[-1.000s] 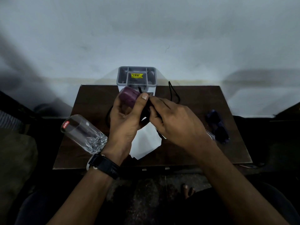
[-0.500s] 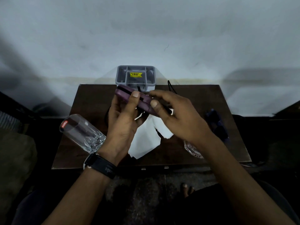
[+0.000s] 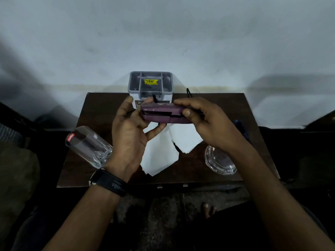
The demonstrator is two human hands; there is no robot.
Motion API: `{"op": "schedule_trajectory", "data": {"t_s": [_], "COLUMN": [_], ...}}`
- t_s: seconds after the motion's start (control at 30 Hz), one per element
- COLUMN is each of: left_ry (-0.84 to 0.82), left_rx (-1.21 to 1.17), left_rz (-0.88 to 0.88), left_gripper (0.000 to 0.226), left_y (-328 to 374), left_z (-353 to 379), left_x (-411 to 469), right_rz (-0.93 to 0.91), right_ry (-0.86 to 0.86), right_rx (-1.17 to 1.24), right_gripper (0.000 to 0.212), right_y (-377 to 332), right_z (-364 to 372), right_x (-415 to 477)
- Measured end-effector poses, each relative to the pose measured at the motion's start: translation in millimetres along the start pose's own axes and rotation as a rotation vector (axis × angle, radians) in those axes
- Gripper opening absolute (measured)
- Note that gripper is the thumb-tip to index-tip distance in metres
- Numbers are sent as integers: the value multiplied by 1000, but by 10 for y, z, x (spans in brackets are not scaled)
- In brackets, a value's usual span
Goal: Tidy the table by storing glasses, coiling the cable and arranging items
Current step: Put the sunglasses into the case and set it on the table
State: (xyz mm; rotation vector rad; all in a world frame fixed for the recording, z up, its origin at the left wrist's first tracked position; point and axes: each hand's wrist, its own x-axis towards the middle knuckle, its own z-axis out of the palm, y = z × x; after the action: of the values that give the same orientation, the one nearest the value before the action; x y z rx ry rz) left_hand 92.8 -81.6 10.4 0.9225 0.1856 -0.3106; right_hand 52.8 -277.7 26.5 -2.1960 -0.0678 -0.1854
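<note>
Purple, smooth, oblong device sits in the curled grip of left hand and right hand.

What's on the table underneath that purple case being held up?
White paper lies on the brown table below the purple case. The left hand and right hand holding it cover part of the paper, so anything beneath them is hidden.
</note>
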Motion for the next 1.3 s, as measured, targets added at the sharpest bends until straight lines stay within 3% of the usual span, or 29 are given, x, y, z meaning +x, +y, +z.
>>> {"op": "schedule_trajectory", "data": {"t_s": [0.13, 0.33, 0.47, 0.7, 0.9, 1.07, 1.13, 1.2, 1.3], "left_ry": [-41, -28, 25, 4, -10, -17, 4, 22, 51], "left_rx": [-14, 35, 166, 377, 374, 259, 238, 222, 224], "left_rz": [-27, -4, 46, 52, -32, -97, -78, -71, -64], "left_gripper": [76, 56, 72, 86, 85, 52, 46, 49, 51], "left_y": [26, 0, -40, -129, -161, -156, -154, -150, -132], "left_z": [7, 40, 39, 52, 69, 51, 42, 30, 6], "left_x": [-16, -34, -27, -43, -53, -25, -15, -1, 10], "right_rz": [6, 27, 45, 175, 334, 358, 390, 418, 513], "right_ry": [-8, -15, 9, 274, 172, 72, 29, 56, 115], "right_rx": [-6, -14, -5, 43, 24, 23, 33, -51, -477], "right_gripper": [34, 35, 30, 24, 23, 15, 36, 49, 52], "right_y": [7, 44, 56, 96, 200, 226, 227, 245, 388], "right_z": [-26, -49, -44, -52, -16, 3, -25, -131, -397], "right_x": [3, -7, -6, 96, 172, 163, 140, 95, -23]}}
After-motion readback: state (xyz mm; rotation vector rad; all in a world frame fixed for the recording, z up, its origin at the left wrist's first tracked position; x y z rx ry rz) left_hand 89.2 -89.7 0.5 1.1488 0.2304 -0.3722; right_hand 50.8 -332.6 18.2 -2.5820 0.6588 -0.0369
